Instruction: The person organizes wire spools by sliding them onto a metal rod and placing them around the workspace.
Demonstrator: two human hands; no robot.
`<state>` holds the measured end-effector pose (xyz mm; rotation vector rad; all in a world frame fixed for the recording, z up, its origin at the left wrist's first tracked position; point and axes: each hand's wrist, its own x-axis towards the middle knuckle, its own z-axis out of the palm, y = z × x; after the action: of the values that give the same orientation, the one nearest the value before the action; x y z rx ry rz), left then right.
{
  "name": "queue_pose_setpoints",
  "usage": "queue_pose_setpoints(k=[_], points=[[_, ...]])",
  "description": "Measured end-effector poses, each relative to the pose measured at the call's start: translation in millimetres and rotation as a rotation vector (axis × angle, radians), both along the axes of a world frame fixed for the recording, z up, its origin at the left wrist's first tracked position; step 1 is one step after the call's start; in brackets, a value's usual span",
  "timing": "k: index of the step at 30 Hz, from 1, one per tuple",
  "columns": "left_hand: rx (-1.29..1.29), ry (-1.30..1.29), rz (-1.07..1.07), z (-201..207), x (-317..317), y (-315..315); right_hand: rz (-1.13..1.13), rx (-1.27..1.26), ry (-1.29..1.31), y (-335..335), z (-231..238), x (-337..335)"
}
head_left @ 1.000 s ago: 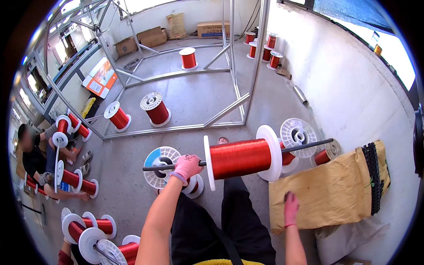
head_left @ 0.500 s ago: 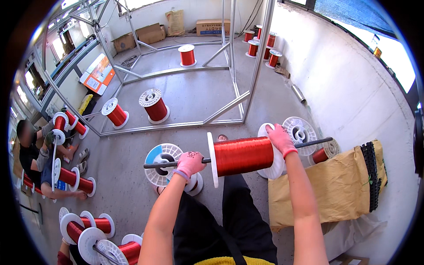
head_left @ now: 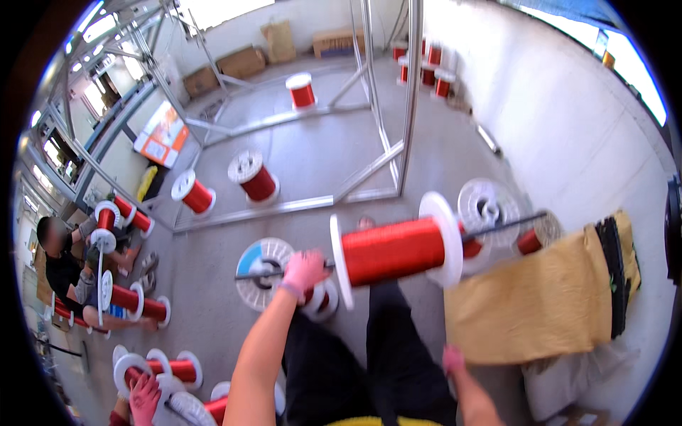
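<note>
My left hand (head_left: 305, 271), in a pink glove, is closed around a black rod (head_left: 256, 275) just left of a large spool of red wire (head_left: 392, 248). The rod runs through this spool, which has white flanges, and sticks out to the right. My right hand (head_left: 452, 358), also pink-gloved, is low beside my leg, near the brown paper-wrapped bundle (head_left: 526, 312). It is off the spool, and blur hides its fingers. Beneath the rod's left part stands a white-flanged spool (head_left: 245, 287); another white-flanged spool (head_left: 489, 206) stands behind its right part.
Red wire spools (head_left: 259, 184) stand within the metal frame (head_left: 284, 211) ahead. At left sits a person (head_left: 64, 266) among more spools. Another person's pink-gloved hand (head_left: 145, 397) touches spools at lower left. A white wall (head_left: 568, 113) bounds the right side.
My right hand has let go of the large spool's right flange and dropped toward my leg. The rod's right end has risen slightly. Another person's gloved hand has appeared at lower left.
</note>
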<state>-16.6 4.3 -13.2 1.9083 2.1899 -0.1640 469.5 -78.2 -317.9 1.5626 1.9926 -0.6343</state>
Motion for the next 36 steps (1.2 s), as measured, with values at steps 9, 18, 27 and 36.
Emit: queue_pose_setpoints(k=[9, 18, 27, 36], points=[[-0.090, -0.034, 0.047, 29, 18, -1, -0.131, 0.230, 0.215, 21, 63, 0], [-0.081, -0.089, 0.057, 30, 22, 0, -0.478, 0.306, 0.434, 28, 94, -16], [-0.056, -0.116, 0.053, 23, 13, -5, -0.581, 0.712, 1.354, 161, 399, -139], [-0.071, -0.093, 0.031, 26, 19, 0, -0.258, 0.606, 0.543, 238, 379, -199]])
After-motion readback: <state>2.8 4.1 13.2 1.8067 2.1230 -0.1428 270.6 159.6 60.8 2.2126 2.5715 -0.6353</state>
